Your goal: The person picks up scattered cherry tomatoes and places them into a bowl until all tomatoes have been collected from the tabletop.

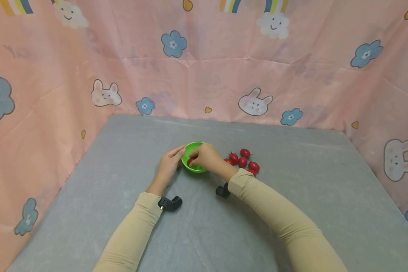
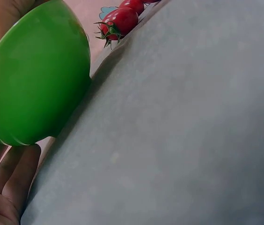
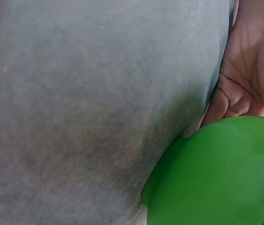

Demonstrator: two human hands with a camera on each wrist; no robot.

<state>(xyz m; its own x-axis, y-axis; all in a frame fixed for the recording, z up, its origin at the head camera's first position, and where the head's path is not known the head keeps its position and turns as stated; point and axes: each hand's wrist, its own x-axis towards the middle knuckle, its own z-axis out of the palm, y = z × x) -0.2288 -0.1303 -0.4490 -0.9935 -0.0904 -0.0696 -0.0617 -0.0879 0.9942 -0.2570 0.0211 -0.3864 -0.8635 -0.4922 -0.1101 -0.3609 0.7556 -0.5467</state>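
Note:
A small green bowl [image 1: 194, 170] stands on the grey tabletop. My left hand [image 1: 167, 165] holds the bowl at its left side, thumb by the rim and fingers against the outer wall. From the right, my right hand [image 1: 207, 156] reaches over the rim and pinches a red cherry tomato [image 1: 190, 161] inside the bowl. Part of the bowl's inside is hidden under that hand. Just right of the bowl lie several cherry tomatoes [image 1: 243, 162], some with green stems, partly covered by the right wrist. The bowl's outer wall [image 2: 38, 75] fills much of the left wrist view.
The grey tabletop [image 1: 190, 226] spreads around the bowl and hands. A pink curtain [image 1: 204, 75] printed with rabbits, flowers and clouds surrounds it at the back and sides. Black wrist devices [image 1: 171, 204] sit at both cuffs.

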